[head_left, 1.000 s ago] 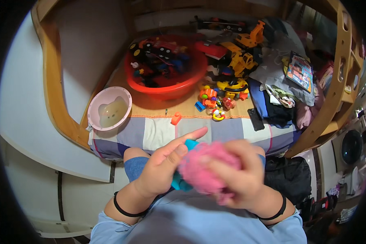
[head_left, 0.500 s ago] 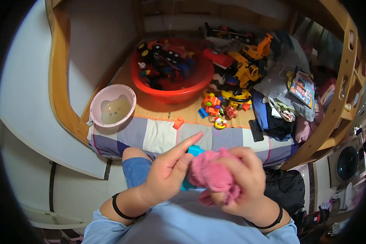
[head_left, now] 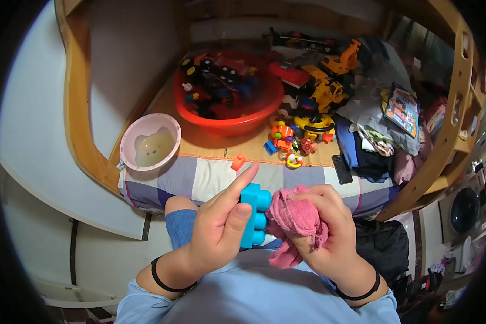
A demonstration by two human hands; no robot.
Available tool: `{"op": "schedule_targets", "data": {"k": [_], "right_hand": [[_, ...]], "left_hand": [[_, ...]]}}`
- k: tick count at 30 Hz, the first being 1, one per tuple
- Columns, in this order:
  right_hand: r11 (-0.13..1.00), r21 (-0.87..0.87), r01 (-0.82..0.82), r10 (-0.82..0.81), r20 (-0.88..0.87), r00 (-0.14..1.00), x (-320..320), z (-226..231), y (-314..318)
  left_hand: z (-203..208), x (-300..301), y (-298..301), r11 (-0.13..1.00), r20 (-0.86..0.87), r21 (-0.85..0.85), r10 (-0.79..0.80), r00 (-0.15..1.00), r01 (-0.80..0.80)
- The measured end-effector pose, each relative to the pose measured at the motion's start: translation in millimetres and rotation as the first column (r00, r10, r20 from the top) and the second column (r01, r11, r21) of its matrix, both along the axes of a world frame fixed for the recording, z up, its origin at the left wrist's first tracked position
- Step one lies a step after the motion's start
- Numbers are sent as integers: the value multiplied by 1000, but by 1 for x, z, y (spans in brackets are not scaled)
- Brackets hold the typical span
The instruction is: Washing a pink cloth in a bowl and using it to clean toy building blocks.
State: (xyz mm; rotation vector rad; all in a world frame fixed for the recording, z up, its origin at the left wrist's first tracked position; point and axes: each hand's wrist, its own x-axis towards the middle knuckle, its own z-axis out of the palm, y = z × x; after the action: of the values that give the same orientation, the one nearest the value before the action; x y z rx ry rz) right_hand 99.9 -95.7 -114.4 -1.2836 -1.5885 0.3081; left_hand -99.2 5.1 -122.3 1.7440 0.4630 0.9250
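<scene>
There, the left hand [head_left: 216, 227] grips the block [head_left: 251, 225], its studded long side facing the cloth [head_left: 294, 217] the right hand [head_left: 330, 237] clenches.

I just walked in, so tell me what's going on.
The person's left hand holds a bright blue plastic block with round studs facing right. The right hand grips a bunched pink cloth close beside the studs. Beyond them, on a bed with a checked fabric cover, stand a round pale pink plastic basin holding liquid and a large red plastic tub heaped with toys.
</scene>
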Motion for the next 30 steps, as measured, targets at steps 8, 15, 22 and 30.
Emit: {"op": "schedule_targets", "data": {"k": [8, 15, 22, 30], "right_hand": [[994, 43, -97, 96, 26, 995, -5, -3, -1], [958, 271, -98, -1, 342, 940, -8, -7, 4], [972, 179, -149, 88, 312, 946, 1, -15, 3], [931, 348, -115, 40, 215, 976, -5, -29, 5]], "left_hand": [[-9, 12, 0, 998, 27, 60, -23, 999, 21], [6, 10, -5, 998, -34, 40, -55, 998, 56], [-12, 14, -4, 941, 77, -305, -133, 988, 150], [-13, 19, 1, 905, 158, -344, -205, 966, 248]]}}
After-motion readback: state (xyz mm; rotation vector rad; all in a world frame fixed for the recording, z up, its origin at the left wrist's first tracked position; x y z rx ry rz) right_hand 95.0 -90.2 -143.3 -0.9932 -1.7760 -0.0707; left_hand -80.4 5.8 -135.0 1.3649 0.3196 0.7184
